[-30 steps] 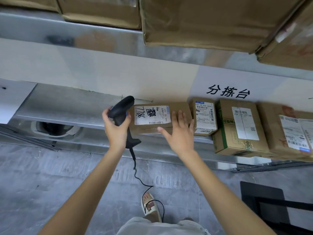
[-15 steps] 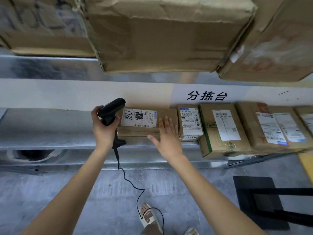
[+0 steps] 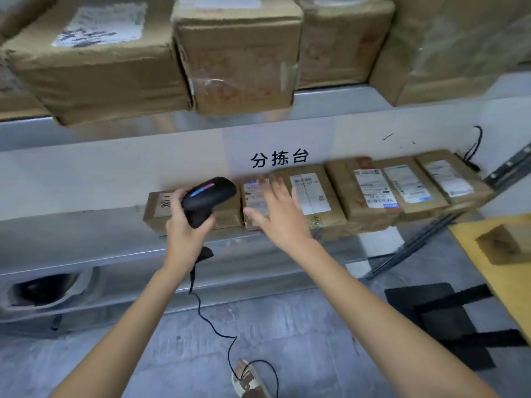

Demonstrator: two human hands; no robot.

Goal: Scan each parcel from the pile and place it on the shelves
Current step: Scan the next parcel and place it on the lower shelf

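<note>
My left hand (image 3: 184, 231) grips a black corded barcode scanner (image 3: 208, 199) in front of a flat brown parcel (image 3: 161, 209) marked with handwritten digits, lying on the lower metal shelf (image 3: 71, 234). My right hand (image 3: 277, 209), fingers straight and spread, hovers in front of the small white-labelled parcel (image 3: 253, 193) beside it; whether it touches that parcel I cannot tell. To the right a row of labelled cardboard parcels (image 3: 311, 196) (image 3: 373, 191) continues along the shelf.
Large cardboard boxes (image 3: 238, 61) fill the upper shelf and overhang its edge. The scanner's cable (image 3: 215, 328) trails down to the grey floor near my foot. A yellow surface carrying a small box (image 3: 500, 245) is at the right, black mats (image 3: 431, 314) below it.
The view has tilted up and swung right. My right hand has come off the digit-marked parcel and moved right. The scanner has shifted right, in front of that parcel.
</note>
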